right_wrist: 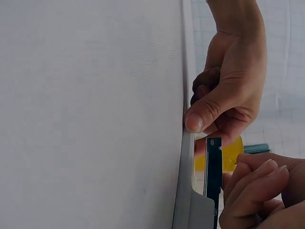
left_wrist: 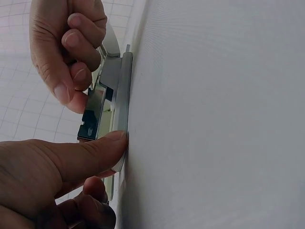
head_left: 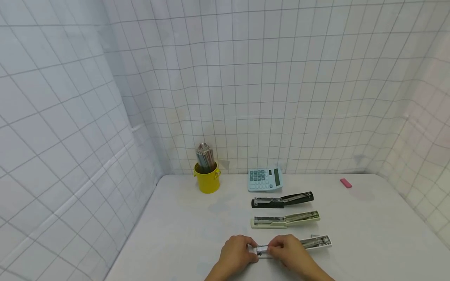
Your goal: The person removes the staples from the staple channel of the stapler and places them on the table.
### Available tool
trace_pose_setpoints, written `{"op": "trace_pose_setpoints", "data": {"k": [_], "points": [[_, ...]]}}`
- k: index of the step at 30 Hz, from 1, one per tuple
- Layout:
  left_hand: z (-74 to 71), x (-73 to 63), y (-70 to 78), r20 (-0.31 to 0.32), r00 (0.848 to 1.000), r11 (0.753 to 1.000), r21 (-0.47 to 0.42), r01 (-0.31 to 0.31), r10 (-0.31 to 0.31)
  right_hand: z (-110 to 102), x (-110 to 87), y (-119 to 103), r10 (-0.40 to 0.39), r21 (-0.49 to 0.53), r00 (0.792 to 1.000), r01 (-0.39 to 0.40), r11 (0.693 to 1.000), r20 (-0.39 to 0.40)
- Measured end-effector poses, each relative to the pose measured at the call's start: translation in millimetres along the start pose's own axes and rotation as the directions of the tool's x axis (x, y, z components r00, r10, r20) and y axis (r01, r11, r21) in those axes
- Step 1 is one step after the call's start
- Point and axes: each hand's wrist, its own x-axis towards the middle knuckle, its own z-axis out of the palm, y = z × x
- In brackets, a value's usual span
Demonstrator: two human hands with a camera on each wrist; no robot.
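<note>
A white stapler (head_left: pixel 318 242) lies opened out flat at the table's front, its metal magazine (left_wrist: pixel 90 121) facing up. My left hand (head_left: pixel 236 253) grips the base at its left end, thumb (left_wrist: pixel 102 150) along the near side and fingers on the far side. Over the middle of the magazine, my right hand (head_left: pixel 290 251) has thumb and forefinger pinched together at the metal rail, with the other fingers curled. The fingertips hide what lies in the rail there. Behind it lie a pale green stapler (head_left: pixel 270 223) and a black stapler (head_left: pixel 268 203), both opened out the same way.
A light blue calculator (head_left: pixel 260 183) lies at the back of the white table (head_left: pixel 183 230). To its left stands a yellow bucket (head_left: pixel 208 182) full of thin sticks or pencils (head_left: pixel 205 156). A small pink block (head_left: pixel 346 183) is at back right. White gridded sheeting (head_left: pixel 263 78) surrounds the table.
</note>
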Motion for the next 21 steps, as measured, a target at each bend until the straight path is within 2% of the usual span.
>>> {"op": "trace_pose_setpoints", "data": {"k": [6,13,21], "points": [[-1.9,0.0,1.0,0.021,1.0,1.0,-0.017,0.011,-0.011,6,4.3,-5,-0.075,-0.043,0.996,0.073,0.996,-0.049],[-2.7,0.7,0.9,0.024,1.0,1.0,-0.019,-0.005,0.005,12,9.6,-11,-0.14,-0.149,0.987,0.127,0.981,-0.084],[-2.9,-0.8,0.5,-0.005,1.0,1.0,-0.018,-0.024,0.024,17,11.0,-15,-0.184,-0.194,0.983,0.179,0.965,-0.008]]}}
